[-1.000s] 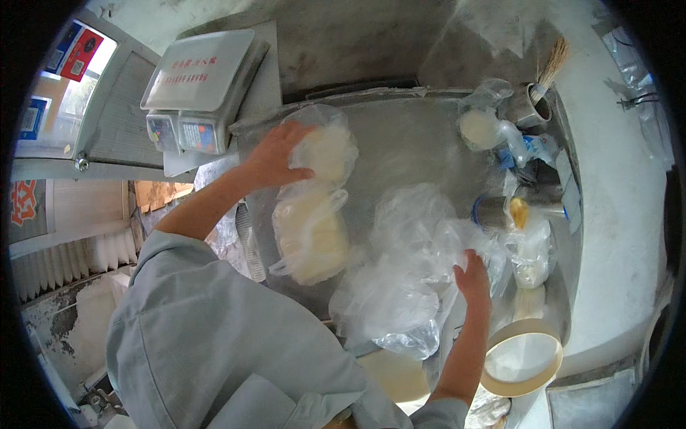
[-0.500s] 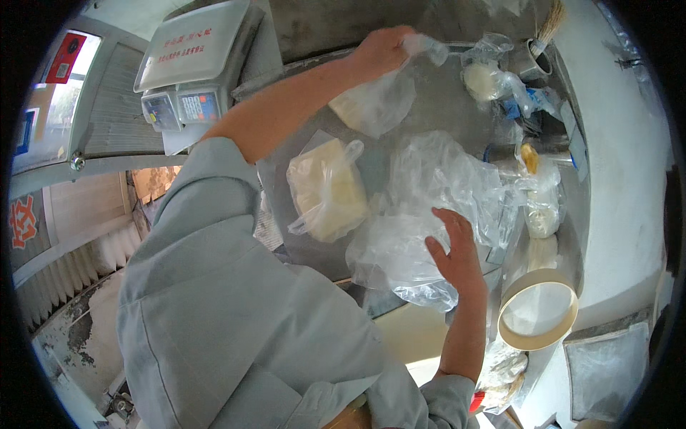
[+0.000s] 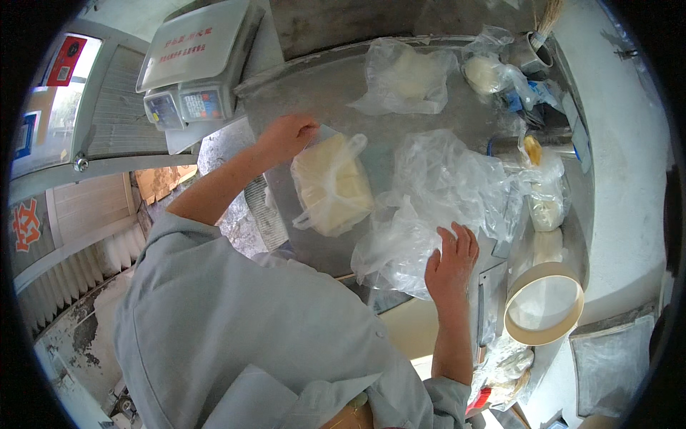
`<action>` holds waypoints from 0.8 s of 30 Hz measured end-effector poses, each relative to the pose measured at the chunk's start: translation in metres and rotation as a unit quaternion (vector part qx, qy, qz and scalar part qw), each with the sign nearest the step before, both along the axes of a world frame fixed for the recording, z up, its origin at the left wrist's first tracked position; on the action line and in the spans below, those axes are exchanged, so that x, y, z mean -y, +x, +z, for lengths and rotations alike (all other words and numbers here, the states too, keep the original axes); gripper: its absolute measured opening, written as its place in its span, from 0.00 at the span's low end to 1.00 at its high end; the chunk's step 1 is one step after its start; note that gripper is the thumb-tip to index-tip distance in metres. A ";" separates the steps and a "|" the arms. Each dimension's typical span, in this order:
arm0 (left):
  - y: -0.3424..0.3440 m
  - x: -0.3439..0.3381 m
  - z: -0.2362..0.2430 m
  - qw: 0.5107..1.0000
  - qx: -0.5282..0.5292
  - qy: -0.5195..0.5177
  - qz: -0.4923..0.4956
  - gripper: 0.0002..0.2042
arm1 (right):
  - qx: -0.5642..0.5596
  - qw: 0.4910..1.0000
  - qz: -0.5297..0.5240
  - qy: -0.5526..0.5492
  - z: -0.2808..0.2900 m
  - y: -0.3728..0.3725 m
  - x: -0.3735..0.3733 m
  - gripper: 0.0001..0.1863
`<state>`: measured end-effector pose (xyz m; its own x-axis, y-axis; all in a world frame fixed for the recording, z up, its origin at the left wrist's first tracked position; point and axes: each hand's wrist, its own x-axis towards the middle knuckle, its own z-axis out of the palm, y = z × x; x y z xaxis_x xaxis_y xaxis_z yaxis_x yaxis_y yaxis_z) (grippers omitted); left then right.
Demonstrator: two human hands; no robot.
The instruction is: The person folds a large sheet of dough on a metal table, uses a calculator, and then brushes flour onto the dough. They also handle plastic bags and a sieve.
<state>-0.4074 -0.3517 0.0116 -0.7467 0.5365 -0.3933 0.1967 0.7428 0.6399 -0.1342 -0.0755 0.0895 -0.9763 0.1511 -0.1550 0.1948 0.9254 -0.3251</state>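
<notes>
A pale yellow block [image 3: 332,182] in a knotted clear plastic bag lies on the grey tabletop. My left hand [image 3: 289,136] is just beyond its far left corner, fingers bent; whether the fingertips grip anything is hidden. To the right, a heap of crumpled clear plastic bags [image 3: 443,171] covers part of the table. My right hand [image 3: 451,266] is at the heap's near right edge, fingers apart, holding nothing. At the back, another clear bag [image 3: 411,75] lies spread out with something pale in it or under it.
A scale [image 3: 193,100] with a covered top stands at the back left. Along the right side are a metal cup [image 3: 529,57] with a straw brush, a bagged round pale lump [image 3: 482,74], a bagged white item [image 3: 547,211] and a round sieve [image 3: 544,339].
My left hand has let go of the clear bag at the back and come nearer, to the yellow block. That bag now lies flat. My right hand's fingers have turned to point away from me.
</notes>
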 end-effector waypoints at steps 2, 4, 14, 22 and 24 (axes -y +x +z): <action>0.006 0.003 -0.018 0.998 -0.058 -0.019 0.024 0.14 | -0.069 0.992 0.003 -0.102 0.002 -0.021 0.025 0.19; 0.005 -0.004 -0.035 0.994 -0.104 -0.015 0.016 0.14 | -0.031 0.958 0.013 -0.286 -0.007 -0.049 0.071 0.20; -0.023 -0.020 -0.041 0.962 -0.090 -0.137 -0.217 0.17 | 0.002 0.995 0.017 -0.095 -0.082 -0.111 0.140 0.11; 0.028 0.042 -0.056 0.994 0.082 0.052 0.050 0.13 | -0.037 0.946 -0.067 -0.316 -0.089 -0.083 0.126 0.14; 0.058 0.065 -0.066 0.979 0.011 0.126 0.159 0.12 | -0.006 0.978 -0.020 -0.209 -0.094 -0.082 0.122 0.15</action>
